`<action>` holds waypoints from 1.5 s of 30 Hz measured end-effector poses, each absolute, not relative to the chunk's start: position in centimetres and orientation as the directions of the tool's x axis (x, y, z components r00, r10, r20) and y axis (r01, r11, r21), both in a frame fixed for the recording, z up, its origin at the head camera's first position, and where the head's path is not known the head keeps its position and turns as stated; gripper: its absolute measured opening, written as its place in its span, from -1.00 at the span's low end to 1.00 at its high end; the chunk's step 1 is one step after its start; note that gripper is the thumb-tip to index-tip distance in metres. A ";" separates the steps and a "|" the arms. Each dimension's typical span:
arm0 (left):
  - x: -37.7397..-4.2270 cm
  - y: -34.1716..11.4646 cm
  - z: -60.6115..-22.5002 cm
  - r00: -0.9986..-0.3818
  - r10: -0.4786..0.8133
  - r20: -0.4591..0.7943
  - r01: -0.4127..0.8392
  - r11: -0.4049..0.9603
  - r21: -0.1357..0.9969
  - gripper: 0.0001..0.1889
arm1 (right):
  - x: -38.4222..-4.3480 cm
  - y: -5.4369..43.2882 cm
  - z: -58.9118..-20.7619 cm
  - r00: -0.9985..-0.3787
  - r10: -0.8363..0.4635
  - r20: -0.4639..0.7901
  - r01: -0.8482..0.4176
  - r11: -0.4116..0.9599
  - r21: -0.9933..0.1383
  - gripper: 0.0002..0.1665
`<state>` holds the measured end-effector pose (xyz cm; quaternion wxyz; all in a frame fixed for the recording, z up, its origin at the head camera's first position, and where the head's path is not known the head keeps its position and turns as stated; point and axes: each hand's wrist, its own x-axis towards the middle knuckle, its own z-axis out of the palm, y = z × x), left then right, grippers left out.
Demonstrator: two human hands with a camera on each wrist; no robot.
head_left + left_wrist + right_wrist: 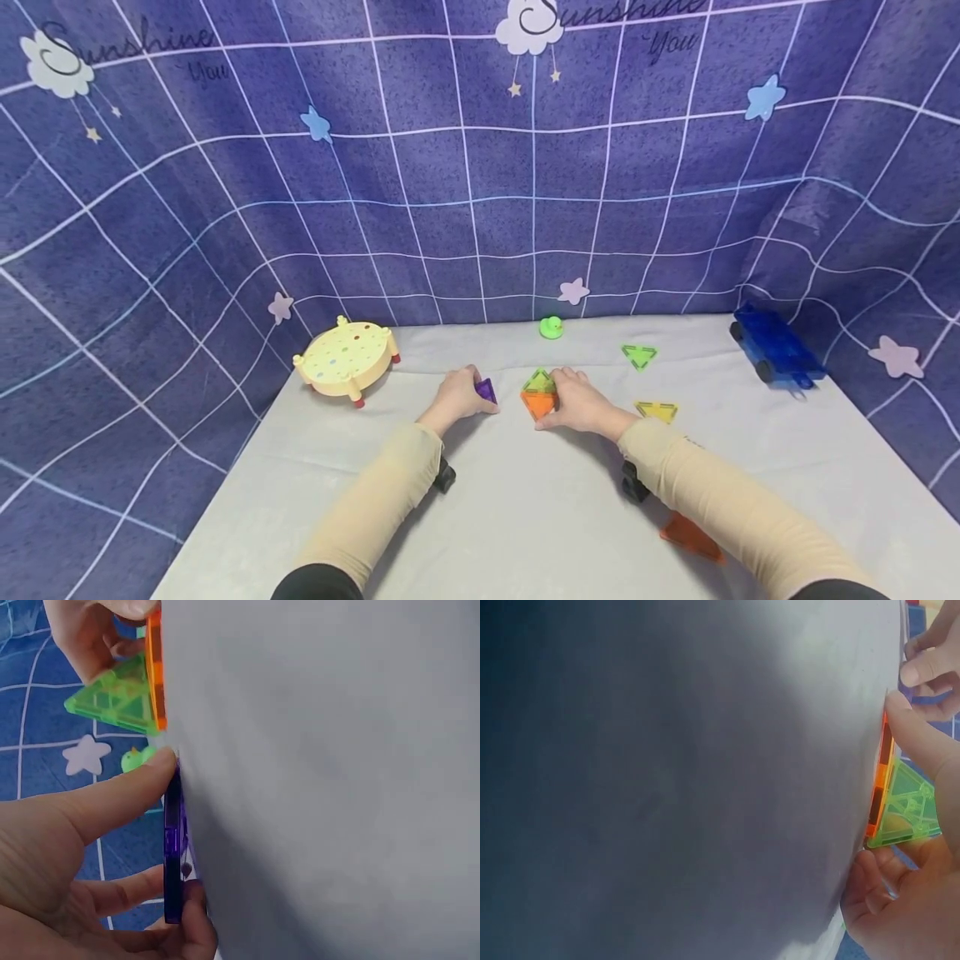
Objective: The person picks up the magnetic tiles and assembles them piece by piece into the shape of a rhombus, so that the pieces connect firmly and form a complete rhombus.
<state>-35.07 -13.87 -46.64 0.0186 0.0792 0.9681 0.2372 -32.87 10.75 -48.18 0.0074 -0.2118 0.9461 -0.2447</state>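
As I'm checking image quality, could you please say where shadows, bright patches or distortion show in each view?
Head view: grid lines on the blue curtain bow, perhaps from lens distortion; soft shadows lie beside the forearms. Left wrist view: a shadow spreads over the white tablecloth beside the purple triangular tile. Right wrist view: that tablecloth is dark at left, brighter at upper right.

Purple tile (486,391), orange tile (538,404), green tile (116,697), white-gridded violet-blue backdrop (423,171), spotted yellow stand (347,354)
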 end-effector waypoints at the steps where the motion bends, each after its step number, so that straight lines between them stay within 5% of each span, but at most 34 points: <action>1: -34.9 -13.8 -46.7 -0.986 0.167 -0.002 0.147 0.871 0.469 -0.38 | -32.9 10.8 -48.2 -0.909 -0.407 0.090 -0.400 0.789 -0.466 0.11; 7: -34.0 -13.4 -46.4 -0.974 0.226 -0.003 0.196 0.853 0.484 -0.42 | -33.1 11.1 -48.2 -0.907 -0.414 0.077 -0.399 0.786 -0.473 0.14; 17: -33.2 -12.3 -46.4 -0.955 0.297 -0.001 0.261 0.840 0.476 -0.45 | -33.2 11.4 -48.3 -0.897 -0.433 0.092 -0.419 0.765 -0.490 -0.10; 34: -33.3 -10.4 -46.4 -0.951 0.310 -0.016 0.254 0.808 0.532 -0.47 | -33.1 10.8 -48.0 -0.907 -0.415 0.067 -0.394 0.783 -0.482 0.07; 45: -33.8 -10.1 -46.7 -0.936 0.342 0.084 0.330 0.766 0.553 -0.50 | -32.9 10.9 -47.8 -0.897 -0.435 0.077 -0.412 0.761 -0.501 0.03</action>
